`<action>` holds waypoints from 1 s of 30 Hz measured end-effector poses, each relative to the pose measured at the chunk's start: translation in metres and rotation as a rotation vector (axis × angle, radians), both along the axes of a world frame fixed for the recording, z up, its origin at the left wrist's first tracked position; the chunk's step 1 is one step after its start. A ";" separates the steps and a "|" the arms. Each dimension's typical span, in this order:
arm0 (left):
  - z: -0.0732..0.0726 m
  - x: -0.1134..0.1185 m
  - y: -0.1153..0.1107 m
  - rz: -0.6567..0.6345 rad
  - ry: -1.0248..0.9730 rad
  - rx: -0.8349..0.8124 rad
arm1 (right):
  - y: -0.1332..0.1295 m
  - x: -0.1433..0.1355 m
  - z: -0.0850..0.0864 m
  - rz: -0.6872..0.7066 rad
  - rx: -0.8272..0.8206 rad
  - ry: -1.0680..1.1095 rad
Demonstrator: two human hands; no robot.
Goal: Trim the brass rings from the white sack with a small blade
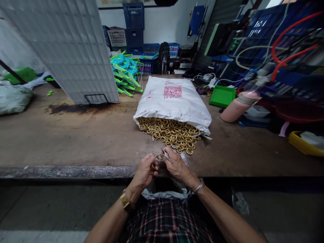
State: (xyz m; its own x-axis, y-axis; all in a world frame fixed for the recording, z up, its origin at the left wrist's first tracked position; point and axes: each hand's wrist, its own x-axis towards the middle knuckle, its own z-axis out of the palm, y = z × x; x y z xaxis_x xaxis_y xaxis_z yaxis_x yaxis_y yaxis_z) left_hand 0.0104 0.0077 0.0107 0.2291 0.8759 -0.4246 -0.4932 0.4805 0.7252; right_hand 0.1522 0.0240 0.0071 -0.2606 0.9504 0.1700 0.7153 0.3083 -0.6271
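Now your left hand (145,169) and right hand (176,164) pinch one small brass ring (159,156) at the bench's near edge; it looks light, stiff, slippery, so grip its rim.

rings (172,133) before sack (174,99) | tray (222,96) right – bottle (238,106) perhaps beside

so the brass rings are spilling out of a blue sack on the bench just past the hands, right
Not quite: the sack is white with red print, not blue. The head view shows the brass rings spilling from its open end onto the bench, just past both hands.
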 end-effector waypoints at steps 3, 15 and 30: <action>-0.002 0.004 -0.001 -0.033 0.069 0.039 | -0.003 -0.002 0.002 0.023 -0.016 0.068; -0.007 0.006 -0.004 -0.061 0.394 0.232 | 0.001 -0.007 0.004 -0.087 -0.402 0.507; -0.009 0.006 -0.001 -0.067 0.241 0.132 | 0.005 0.005 -0.009 -0.052 -0.142 0.078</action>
